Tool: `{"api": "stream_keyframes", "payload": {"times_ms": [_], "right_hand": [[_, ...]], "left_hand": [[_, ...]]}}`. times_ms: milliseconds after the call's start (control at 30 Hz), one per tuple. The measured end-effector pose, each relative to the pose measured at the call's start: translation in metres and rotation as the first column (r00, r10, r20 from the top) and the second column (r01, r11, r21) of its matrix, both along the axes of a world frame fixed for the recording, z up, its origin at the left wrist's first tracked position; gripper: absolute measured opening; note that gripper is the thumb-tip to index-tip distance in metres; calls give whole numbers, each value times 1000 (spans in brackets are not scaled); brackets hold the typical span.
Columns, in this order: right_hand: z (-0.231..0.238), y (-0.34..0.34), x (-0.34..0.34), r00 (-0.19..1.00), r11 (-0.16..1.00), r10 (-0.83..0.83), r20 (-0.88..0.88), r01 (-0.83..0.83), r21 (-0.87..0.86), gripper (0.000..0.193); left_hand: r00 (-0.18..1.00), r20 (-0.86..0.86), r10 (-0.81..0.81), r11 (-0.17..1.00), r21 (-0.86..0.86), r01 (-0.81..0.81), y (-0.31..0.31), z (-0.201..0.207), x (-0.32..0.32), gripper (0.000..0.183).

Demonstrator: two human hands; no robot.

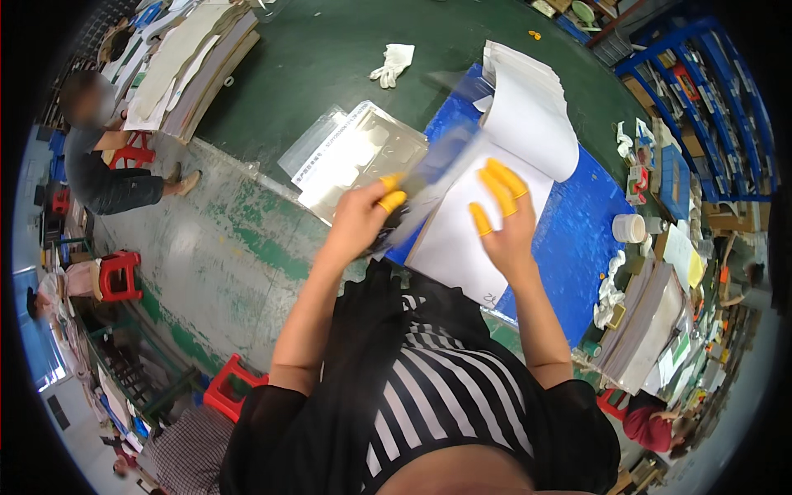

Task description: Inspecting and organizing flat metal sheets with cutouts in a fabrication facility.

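One clear sheet [439, 169], likely light, slippery and best edge-held, is pinched by left fingers [392, 201]; right fingers [499, 188] spread, empty, over white paper [462, 247].

Clear sheet [443, 172] in a blur

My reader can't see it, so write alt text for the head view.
A left hand wearing yellow finger cots holds a clear sheet; the right hand, likewise capped, is open over white paper on a blue tabletop.
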State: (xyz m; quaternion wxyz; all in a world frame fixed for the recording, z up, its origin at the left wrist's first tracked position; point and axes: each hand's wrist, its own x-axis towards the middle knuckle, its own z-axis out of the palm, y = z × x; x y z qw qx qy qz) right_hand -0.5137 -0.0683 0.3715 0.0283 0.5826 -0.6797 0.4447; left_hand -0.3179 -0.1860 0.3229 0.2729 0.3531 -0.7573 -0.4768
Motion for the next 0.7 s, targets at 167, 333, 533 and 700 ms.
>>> {"api": "stream_keyframes", "payload": {"times_ms": [167, 333, 533, 700], "right_hand": [[-1, -10, 37, 903, 889, 319, -288, -179, 422, 32], [-33, -13, 31, 942, 719, 286, -173, -92, 689, 16], [-34, -6, 23, 992, 780, 60, 109, -115, 615, 18], [-57, 6, 18, 732, 903, -123, 670, -198, 382, 23]], "left_hand": [[902, 415, -121, 869, -394, 298, 16, 28, -16, 11], [979, 204, 7, 708, -692, 139, 20, 28, -24, 26], [986, -49, 160, 871, -463, -165, -1, 1, 8, 41], [943, 2, 334, 941, 57, -333, -7, -132, 24, 31]]}}
